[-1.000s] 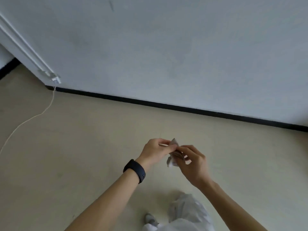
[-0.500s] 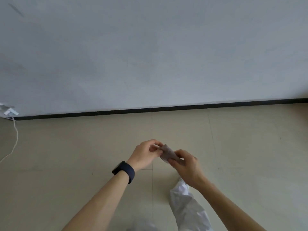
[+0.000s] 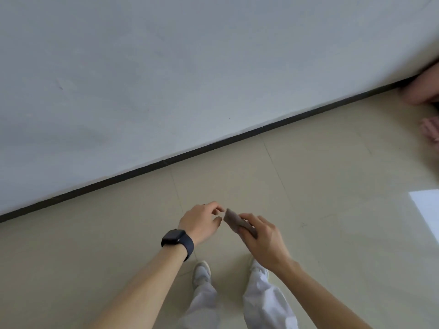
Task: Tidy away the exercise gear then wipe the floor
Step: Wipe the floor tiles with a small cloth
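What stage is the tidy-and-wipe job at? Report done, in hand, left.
Done: no exercise gear lies on the floor nearby; pink items at the right edge are unclear. In hand: the right hand grips a small folded cloth; the left hand is open beside it. Left: wiping, as the cloth is held above the floor, the person standing.

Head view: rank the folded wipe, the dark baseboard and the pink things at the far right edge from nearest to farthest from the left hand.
1. Folded wipe, just right of the left hand, pinched in the right hand.
2. Dark baseboard, ahead along the wall's foot.
3. Pink things, far right by the wall.
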The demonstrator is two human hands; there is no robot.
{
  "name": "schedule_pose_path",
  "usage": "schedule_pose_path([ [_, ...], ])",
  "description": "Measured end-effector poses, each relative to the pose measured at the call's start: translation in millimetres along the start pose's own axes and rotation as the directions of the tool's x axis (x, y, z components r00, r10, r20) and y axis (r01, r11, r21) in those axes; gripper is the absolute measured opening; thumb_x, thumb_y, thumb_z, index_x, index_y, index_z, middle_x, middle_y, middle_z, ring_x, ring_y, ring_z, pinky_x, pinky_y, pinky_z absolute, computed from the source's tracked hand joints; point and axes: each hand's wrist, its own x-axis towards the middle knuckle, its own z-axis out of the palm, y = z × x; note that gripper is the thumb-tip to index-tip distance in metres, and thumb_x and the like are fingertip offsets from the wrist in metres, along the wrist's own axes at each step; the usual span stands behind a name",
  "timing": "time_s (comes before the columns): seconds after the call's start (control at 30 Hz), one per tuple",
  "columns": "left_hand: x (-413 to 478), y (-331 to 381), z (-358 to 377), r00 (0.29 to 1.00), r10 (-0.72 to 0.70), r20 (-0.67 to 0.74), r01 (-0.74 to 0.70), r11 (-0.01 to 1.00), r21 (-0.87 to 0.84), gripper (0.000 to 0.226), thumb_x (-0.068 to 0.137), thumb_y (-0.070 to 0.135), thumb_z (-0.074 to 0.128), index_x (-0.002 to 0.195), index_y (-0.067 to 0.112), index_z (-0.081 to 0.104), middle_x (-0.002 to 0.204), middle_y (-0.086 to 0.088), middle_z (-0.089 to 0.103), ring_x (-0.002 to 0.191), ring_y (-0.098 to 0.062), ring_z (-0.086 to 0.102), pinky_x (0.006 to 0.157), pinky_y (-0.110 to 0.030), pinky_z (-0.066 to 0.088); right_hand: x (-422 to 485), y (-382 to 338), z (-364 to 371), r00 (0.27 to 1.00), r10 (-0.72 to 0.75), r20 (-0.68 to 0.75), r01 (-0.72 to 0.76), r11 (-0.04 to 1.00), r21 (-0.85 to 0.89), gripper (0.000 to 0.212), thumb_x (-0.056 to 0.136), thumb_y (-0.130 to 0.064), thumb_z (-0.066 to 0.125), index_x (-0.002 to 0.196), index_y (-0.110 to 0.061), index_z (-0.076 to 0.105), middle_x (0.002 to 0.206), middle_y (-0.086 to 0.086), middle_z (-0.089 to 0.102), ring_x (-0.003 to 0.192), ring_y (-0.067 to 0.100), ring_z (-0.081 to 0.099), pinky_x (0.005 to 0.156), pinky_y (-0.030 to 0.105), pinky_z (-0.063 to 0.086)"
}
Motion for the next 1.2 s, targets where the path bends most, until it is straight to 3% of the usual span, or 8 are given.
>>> schedule_pose_path([
  [0.17,92,-17,49,0.994,0.104,0.015,-0.104,0.95,0.294,0.043,0.098,0.034,0.047,0.141,0.032,0.048,0.139,0.004,0.056,0.131,-0.021,0.046,0.095,-0.032,0.043,46,96,13,0.984,0.131,-0.122,-0.136,0.99,-0.029,0.022,0.096,-0.031,0.057,0.113,-0.045,0.059,0.088,-0.015,0.059,0.078,0.003,0.057,0.063,0.013,0.041],
  [0.37,217,-27,142,0.979,0.183,0.087,-0.201,0.84,0.504,0.048,0.098,0.035,0.044,0.146,0.031,0.041,0.151,0.007,0.042,0.143,-0.016,0.029,0.111,-0.032,0.028,121,247,23,0.947,0.263,-0.186,-0.28,0.957,-0.071,0.02,0.099,-0.034,0.05,0.115,-0.045,0.056,0.094,-0.012,0.059,0.083,0.015,0.061,0.07,0.038,0.054],
  [0.67,422,23,304,0.96,0.223,0.169,-0.279,0.714,0.643,0.061,0.098,0.046,0.041,0.154,0.032,0.02,0.165,-0.006,0.009,0.151,-0.03,0.004,0.118,-0.048,0.016,226,477,8,0.898,0.299,-0.322,-0.367,0.914,-0.175,0.033,0.102,-0.027,0.04,0.132,-0.038,0.048,0.102,-0.003,0.052,0.103,0.02,0.053,0.068,0.036,0.051],
  [0.83,503,74,376,0.926,0.313,0.209,-0.372,0.673,0.64,0.069,0.097,0.057,0.037,0.156,0.042,0.005,0.166,-0.001,-0.009,0.151,-0.032,-0.008,0.119,-0.055,0.01,260,571,-22,0.78,0.37,-0.504,-0.487,0.865,-0.12,0.043,0.1,-0.014,0.043,0.137,-0.036,0.046,0.113,0.001,0.048,0.111,0.022,0.047,0.065,0.033,0.044],
  [0.93,540,95,403,0.915,0.331,0.231,-0.395,0.619,0.678,0.07,0.096,0.063,0.033,0.153,0.048,-0.005,0.164,0.002,-0.019,0.151,-0.033,-0.014,0.117,-0.061,0.008,271,618,-28,0.671,0.442,-0.596,-0.568,0.823,-0.029,0.053,0.097,-0.009,0.044,0.141,-0.039,0.043,0.134,-0.001,0.044,0.125,0.022,0.04,0.082,0.034,0.046],
  [1.03,569,101,411,0.939,0.259,0.228,-0.342,0.617,0.708,0.073,0.092,0.073,0.026,0.148,0.054,-0.016,0.161,0.006,-0.029,0.148,-0.033,-0.025,0.112,-0.071,0.004,265,642,5,0.781,0.394,-0.485,-0.505,0.855,-0.118,0.055,0.104,-0.026,0.037,0.157,-0.034,0.021,0.166,-0.004,0.008,0.153,0.02,0.005,0.123,0.036,0.013],
  [1.1,581,96,411,0.955,0.188,0.227,-0.295,0.645,0.705,0.076,0.088,0.08,0.025,0.144,0.058,-0.021,0.158,0.011,-0.035,0.147,-0.032,-0.028,0.109,-0.075,0.001,251,646,27,0.87,0.295,-0.396,-0.404,0.886,-0.228,0.053,0.106,-0.037,0.026,0.157,-0.036,0.013,0.165,-0.008,-0.005,0.152,0.015,-0.009,0.123,0.035,-0.001],
  [1.2,584,91,411,0.96,0.158,0.232,-0.279,0.624,0.73,0.078,0.084,0.085,0.02,0.14,0.06,-0.027,0.154,0.014,-0.04,0.147,-0.031,-0.028,0.108,-0.077,0.005,235,664,12,0.955,0.144,-0.261,-0.235,0.903,-0.359,0.051,0.107,-0.039,0.021,0.158,-0.037,0.01,0.166,-0.009,-0.002,0.152,0.011,-0.007,0.124,0.034,0.003],
])
